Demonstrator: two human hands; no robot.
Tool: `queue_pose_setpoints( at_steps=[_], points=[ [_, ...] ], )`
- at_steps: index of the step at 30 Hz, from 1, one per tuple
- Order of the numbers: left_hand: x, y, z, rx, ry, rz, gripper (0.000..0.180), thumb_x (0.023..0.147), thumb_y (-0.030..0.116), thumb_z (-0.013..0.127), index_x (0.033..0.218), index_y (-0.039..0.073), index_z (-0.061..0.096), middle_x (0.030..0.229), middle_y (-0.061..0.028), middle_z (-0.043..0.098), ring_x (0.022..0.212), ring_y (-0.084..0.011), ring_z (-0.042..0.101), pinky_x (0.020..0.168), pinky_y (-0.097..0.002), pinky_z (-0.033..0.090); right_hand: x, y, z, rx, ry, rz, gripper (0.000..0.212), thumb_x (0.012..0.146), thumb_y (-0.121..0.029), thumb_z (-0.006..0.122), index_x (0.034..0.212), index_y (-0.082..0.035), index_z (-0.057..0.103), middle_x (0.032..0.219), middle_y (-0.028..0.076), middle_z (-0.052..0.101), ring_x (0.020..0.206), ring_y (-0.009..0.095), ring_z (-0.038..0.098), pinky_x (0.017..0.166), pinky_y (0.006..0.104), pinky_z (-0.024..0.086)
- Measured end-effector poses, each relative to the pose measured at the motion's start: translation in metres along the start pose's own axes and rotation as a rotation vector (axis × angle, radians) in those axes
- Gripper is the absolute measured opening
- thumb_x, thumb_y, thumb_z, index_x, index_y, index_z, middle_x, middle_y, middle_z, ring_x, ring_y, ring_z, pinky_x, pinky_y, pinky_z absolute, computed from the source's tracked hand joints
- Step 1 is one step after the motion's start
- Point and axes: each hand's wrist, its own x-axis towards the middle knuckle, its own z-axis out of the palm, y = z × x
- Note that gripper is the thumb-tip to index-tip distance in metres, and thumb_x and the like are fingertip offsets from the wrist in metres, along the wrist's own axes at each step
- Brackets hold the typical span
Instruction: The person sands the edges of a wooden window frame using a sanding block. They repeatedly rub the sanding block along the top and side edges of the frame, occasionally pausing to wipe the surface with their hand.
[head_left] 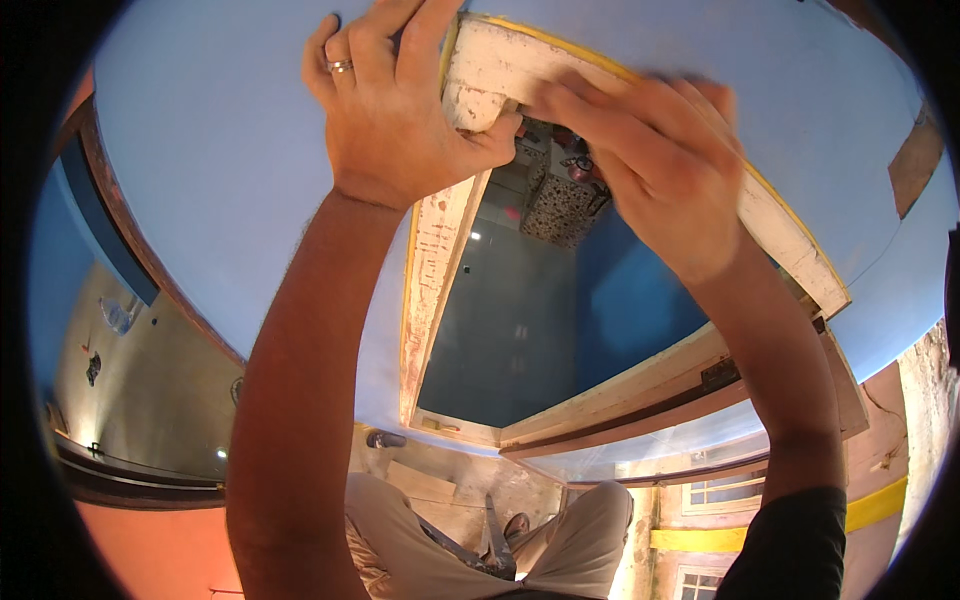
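Note:
A white-painted wooden doorframe (428, 290), worn and flaking, stands in front of me with a yellow strip (560, 45) along its outer edge. My left hand (385, 120), with a ring on one finger, is raised at the frame's upper left corner. Its fingers are spread over the blue wall (210, 150), and the thumb reaches across to the frame's inner corner. Beside it, my right hand (675, 165) lies against the top piece of the frame. Motion blurs its fingers, so whether they hold anything cannot be made out.
Through the opening, a dark blue room (510, 310) and a speckled slab (565, 205) show. A wooden edge with a metal fitting (718, 373) slants along the lower right. Below are my legs (580, 545) and a dusty floor (450, 470). At left is another doorway (130, 350).

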Motion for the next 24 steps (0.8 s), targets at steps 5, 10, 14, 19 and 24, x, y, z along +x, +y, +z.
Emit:
queue_pose_setpoints(
  at_steps=[5, 10, 14, 19, 24],
  points=[
    [0.006, 0.010, -0.003, 0.017, 0.001, 0.017, 0.091, 0.070, 0.043, 0.081, 0.149, 0.005, 0.055, 0.137, -0.0205, 0.052, 0.128, -0.0385, 0.053, 0.112, -0.0659, 0.034, -0.022, -0.002, -0.008, -0.020, 0.030, 0.029, 0.035, 0.074, -0.007, 0.079, 0.106, -0.019, 0.079, 0.103, -0.008, 0.075, 0.084, 0.014, 0.068, 0.083, 0.0347, 0.046],
    [0.002, 0.006, 0.002, -0.024, 0.053, 0.015, 0.091, 0.070, 0.044, 0.080, 0.149, 0.005, 0.055, 0.136, -0.0207, 0.052, 0.128, -0.0384, 0.053, 0.113, -0.0664, 0.033, 0.020, -0.015, 0.029, 0.017, 0.016, 0.017, 0.035, 0.074, -0.009, 0.080, 0.107, -0.019, 0.080, 0.105, -0.008, 0.075, 0.084, 0.014, 0.068, 0.081, 0.0335, 0.046],
    [0.005, 0.003, -0.003, 0.009, -0.006, 0.012, 0.092, 0.069, 0.044, 0.080, 0.148, 0.004, 0.055, 0.136, -0.0207, 0.052, 0.127, -0.0386, 0.054, 0.113, -0.0667, 0.033, 0.002, -0.003, -0.003, 0.047, -0.043, -0.019, 0.037, 0.074, -0.007, 0.078, 0.109, -0.019, 0.081, 0.106, -0.008, 0.076, 0.086, 0.015, 0.068, 0.081, 0.0330, 0.046],
    [0.006, 0.006, 0.000, -0.003, 0.005, 0.021, 0.093, 0.069, 0.044, 0.079, 0.149, 0.004, 0.055, 0.136, -0.0212, 0.052, 0.127, -0.0385, 0.054, 0.113, -0.0658, 0.033, -0.028, 0.004, -0.042, -0.034, -0.118, 0.038, 0.039, 0.074, -0.003, 0.078, 0.108, -0.020, 0.081, 0.106, -0.008, 0.076, 0.086, 0.014, 0.068, 0.081, 0.0327, 0.045],
    [0.008, 0.007, -0.002, 0.005, -0.026, 0.009, 0.094, 0.069, 0.044, 0.080, 0.149, 0.004, 0.055, 0.134, -0.0214, 0.051, 0.127, -0.0382, 0.054, 0.113, -0.0654, 0.034, 0.014, -0.006, 0.007, 0.023, -0.061, -0.003, 0.037, 0.074, -0.001, 0.076, 0.107, -0.019, 0.081, 0.108, -0.008, 0.076, 0.087, 0.014, 0.068, 0.082, 0.0341, 0.045]
  ],
)
